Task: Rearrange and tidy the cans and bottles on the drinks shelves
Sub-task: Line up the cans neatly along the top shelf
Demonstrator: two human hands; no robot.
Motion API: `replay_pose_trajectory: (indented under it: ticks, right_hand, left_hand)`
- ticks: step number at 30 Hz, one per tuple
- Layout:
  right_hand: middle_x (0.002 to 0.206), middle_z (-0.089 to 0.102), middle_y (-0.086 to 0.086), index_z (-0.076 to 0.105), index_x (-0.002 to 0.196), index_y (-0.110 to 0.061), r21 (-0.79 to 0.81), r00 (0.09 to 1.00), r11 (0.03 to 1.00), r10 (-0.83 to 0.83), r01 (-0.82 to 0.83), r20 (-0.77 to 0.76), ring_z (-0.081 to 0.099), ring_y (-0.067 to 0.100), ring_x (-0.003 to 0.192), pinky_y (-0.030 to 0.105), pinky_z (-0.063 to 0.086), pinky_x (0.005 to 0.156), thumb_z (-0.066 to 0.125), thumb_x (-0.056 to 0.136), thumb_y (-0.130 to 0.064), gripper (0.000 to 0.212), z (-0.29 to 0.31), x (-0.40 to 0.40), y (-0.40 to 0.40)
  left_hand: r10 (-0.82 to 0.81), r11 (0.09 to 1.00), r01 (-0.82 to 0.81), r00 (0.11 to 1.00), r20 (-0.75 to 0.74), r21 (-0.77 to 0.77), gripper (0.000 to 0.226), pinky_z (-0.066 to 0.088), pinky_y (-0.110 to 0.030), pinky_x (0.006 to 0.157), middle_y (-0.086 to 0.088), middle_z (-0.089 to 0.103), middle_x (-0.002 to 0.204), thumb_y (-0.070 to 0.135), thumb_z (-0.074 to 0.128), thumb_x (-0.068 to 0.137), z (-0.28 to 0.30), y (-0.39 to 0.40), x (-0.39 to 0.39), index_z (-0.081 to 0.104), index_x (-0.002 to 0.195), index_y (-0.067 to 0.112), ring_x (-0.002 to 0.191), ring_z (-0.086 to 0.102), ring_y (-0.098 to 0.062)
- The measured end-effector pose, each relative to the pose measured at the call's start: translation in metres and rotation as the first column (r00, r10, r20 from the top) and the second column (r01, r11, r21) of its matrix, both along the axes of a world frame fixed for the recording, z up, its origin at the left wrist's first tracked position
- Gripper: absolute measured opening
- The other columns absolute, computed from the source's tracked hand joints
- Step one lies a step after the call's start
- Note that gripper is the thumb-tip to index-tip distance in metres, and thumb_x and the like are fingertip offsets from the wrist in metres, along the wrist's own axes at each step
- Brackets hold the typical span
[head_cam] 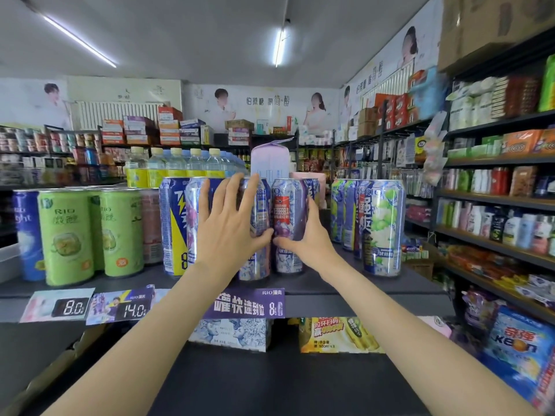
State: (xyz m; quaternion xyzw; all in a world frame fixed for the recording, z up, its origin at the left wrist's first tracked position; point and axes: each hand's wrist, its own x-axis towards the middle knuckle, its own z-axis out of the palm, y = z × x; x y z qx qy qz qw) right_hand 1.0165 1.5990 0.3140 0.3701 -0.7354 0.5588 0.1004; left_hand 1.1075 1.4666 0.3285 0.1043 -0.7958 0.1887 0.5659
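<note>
Both hands are up at the top drinks shelf (360, 285), working the purple grape cans. The left hand (228, 223) lies spread over a purple can (255, 205), fingers long and mostly straight across its face, thumb reaching toward the neighbouring can. The right hand (306, 238) wraps the purple can with the red label (288, 217), thumb low across the front and fingers curled round its far side. These two cans stand upright, touching side by side, near the shelf's front edge.

Just left of the left-hand can stands a blue and yellow lightning can (172, 223), and further left a group of green RIO cans (66, 235), all upright. Right of the red-label can, with a gap between, stands a cluster of white grape cans (381, 226). Behind the purple cans rises a pale lilac carton (270, 160), with yellow-capped bottles (177, 166) to its left. Below them, on the shelf lip, hangs a purple price strip (243, 304).
</note>
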Motion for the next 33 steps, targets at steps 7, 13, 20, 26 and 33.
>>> replay_pose_trajectory:
  ticks: [7,13,20,26,33]
  right_hand:
    - [0.15,0.023,0.01,-0.005,0.149,-0.015,0.011,0.965,0.965,-0.261,0.261,-0.028,0.03,0.027,0.135,0.033,0.027,0.107,0.072,0.081,-0.012,0.104,0.002,-0.014,0.013]
    - [0.154,0.012,0.017,-0.009,0.149,-0.013,0.062,0.926,0.925,-0.377,0.376,0.009,0.03,0.033,0.136,0.037,0.028,0.106,0.069,0.083,-0.01,0.102,0.005,-0.039,0.015]
    - [0.153,0.013,0.019,-0.006,0.15,-0.012,0.062,0.916,0.919,-0.394,0.39,0.076,0.026,0.033,0.139,0.038,0.024,0.11,0.071,0.081,-0.008,0.104,0.013,-0.059,0.008]
    - [0.156,0.011,0.014,-0.003,0.15,-0.011,0.068,0.923,0.927,-0.375,0.37,0.087,0.021,0.029,0.142,0.038,0.021,0.112,0.074,0.079,-0.012,0.105,0.007,-0.068,0.011]
    - [0.152,0.007,0.018,-0.005,0.15,-0.013,0.014,0.883,0.884,-0.466,0.468,-0.058,0.026,0.035,0.138,0.039,0.027,0.111,0.068,0.082,-0.004,0.1,0.002,-0.06,-0.004]
  left_hand:
    - [0.027,0.999,-0.027,1.0,-0.016,-0.027,0.092,0.011,-0.048,0.11,-0.017,0.051,0.131,0.054,0.07,0.063,-0.002,0.0,-0.001,0.042,0.138,0.01,0.116,0.051,-0.034]
    - [0.03,0.999,-0.032,0.999,-0.039,-0.038,0.091,0.012,-0.048,0.11,-0.016,0.052,0.13,0.055,0.07,0.063,-0.004,-0.001,-0.004,0.043,0.138,0.012,0.116,0.05,-0.033]
    - [0.02,0.999,-0.021,0.999,-0.042,-0.028,0.091,0.013,-0.048,0.11,-0.015,0.052,0.13,0.055,0.07,0.061,-0.001,0.0,-0.004,0.044,0.138,0.012,0.115,0.05,-0.033]
    - [0.017,0.999,-0.018,0.999,-0.05,-0.031,0.09,0.012,-0.048,0.111,-0.015,0.052,0.131,0.053,0.07,0.062,-0.004,0.0,-0.005,0.044,0.138,0.012,0.115,0.05,-0.033]
    - [-0.003,0.999,0.001,0.999,-0.054,-0.036,0.087,0.011,-0.048,0.112,-0.016,0.05,0.131,0.054,0.064,0.065,-0.004,-0.004,-0.007,0.042,0.138,0.012,0.117,0.038,-0.029]
